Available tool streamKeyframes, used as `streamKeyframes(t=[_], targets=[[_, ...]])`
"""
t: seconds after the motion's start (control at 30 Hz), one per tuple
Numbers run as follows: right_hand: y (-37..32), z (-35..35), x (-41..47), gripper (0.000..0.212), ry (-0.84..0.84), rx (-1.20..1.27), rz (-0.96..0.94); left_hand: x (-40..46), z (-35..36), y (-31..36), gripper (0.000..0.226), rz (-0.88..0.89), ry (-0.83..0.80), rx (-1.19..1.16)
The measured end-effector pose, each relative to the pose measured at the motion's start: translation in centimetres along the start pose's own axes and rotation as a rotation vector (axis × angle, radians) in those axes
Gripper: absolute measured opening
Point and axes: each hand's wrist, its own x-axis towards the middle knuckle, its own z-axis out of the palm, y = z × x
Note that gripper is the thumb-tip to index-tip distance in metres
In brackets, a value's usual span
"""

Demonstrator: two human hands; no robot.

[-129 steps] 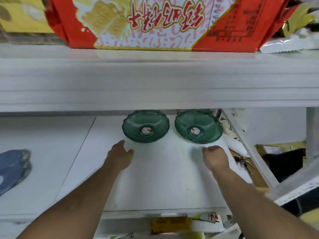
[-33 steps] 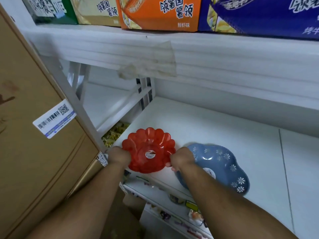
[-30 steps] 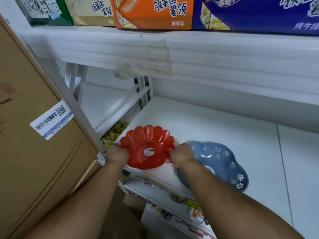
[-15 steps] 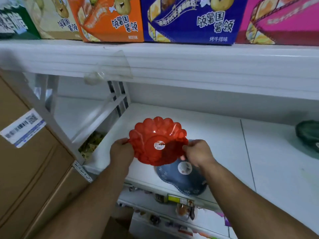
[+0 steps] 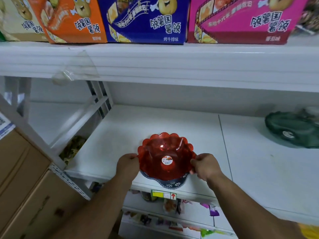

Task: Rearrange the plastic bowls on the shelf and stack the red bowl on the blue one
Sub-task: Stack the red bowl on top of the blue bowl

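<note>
We've got the red bowl (image 5: 166, 156) sitting right over the blue bowl (image 5: 172, 184) at the shelf (image 5: 259, 169) front edge, left hand (image 5: 128, 164) and right hand (image 5: 204, 165) pinching opposite scalloped rims, and this thin, light, slick plastic looks flexible, so rim grips suit it best.

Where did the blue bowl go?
The blue bowl is under the red bowl, near the front edge of the white shelf. Only its flowery rim peeks out, between the left hand and right hand.
</note>
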Motion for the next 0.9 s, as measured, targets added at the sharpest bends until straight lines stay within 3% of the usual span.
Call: streamKeyframes(t=[0.13,0.23,0.3,0.47,0.67,0.9], targets=[[2.0,0.1,0.3,0.027,0.039,-0.102,-0.005,-1.8,0.3,0.7,0.014,0.025,-0.009,0.174],[3.1,0.5,0.4,0.03,0.124,-0.095,0.019,-1.2,0.4,0.4,0.04,0.024,0.013,0.288],[3.4,0.8,0.8,0.032,0.082,0.043,0.053,-0.6,0.5,0.1,0.044,-0.034,-0.021,0.211],[2.6,0.9,0.6,0.024,-0.067,0.47,0.2,-0.4,0.9,-0.2,0.023,-0.121,-0.122,0.019],[2.7,-1.3,-0.3,0.028,-0.046,0.473,0.123,-1.7,2.2,-0.4,0.021,-0.089,-0.14,-0.081],[6.2,-10.8,-2.2,0.03,0.032,0.505,0.069,-8.2,9.5,1.9,0.021,-0.012,-0.178,-0.155]])
